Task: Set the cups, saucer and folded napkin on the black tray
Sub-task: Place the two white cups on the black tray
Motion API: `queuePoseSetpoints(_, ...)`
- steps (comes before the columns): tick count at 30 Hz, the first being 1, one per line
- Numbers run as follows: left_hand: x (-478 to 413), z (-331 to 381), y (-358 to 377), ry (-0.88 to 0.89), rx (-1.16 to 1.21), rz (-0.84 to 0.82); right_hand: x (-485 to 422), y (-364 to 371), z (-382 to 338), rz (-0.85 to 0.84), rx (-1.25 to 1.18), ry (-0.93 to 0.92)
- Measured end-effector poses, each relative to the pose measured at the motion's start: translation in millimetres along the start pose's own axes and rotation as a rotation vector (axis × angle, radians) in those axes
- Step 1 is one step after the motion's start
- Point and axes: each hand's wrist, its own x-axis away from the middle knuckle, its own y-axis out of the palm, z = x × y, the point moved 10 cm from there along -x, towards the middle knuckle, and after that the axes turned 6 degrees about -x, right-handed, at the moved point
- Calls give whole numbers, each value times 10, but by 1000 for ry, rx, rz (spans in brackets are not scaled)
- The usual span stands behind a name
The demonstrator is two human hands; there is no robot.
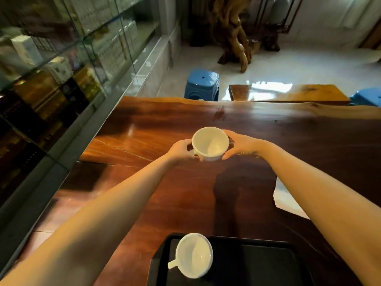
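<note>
A white cup (210, 143) is out over the middle of the dark wooden table (288, 137), held between both hands. My left hand (181, 151) grips its left side near the handle, and my right hand (241, 145) cups its right side. A second white cup (193, 255) with its handle to the lower left stands in the left part of the black tray (257, 263) at the near edge. A white folded napkin (286, 200) lies on the table to the right, partly hidden by my right forearm. No saucer is visible.
A glass display cabinet (61, 69) with boxes runs along the left. Beyond the table's far edge stand a blue stool (202, 84), a wooden bench (288, 93), another blue stool (369, 97) and a gnarled root carving (233, 32).
</note>
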Motion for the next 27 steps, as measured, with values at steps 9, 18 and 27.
queuePoseSetpoints(9, 470, 778, 300, 121, 99, 9, 1192, -251, -14, 78, -45, -103)
queuePoseSetpoints(18, 1160, 987, 1238, 124, 165, -89, 2208, 38, 746, 111, -139, -52)
queuePoseSetpoints(27, 1713, 607, 2238, 3, 194, -130, 2523, 698, 1791, 15, -312, 35)
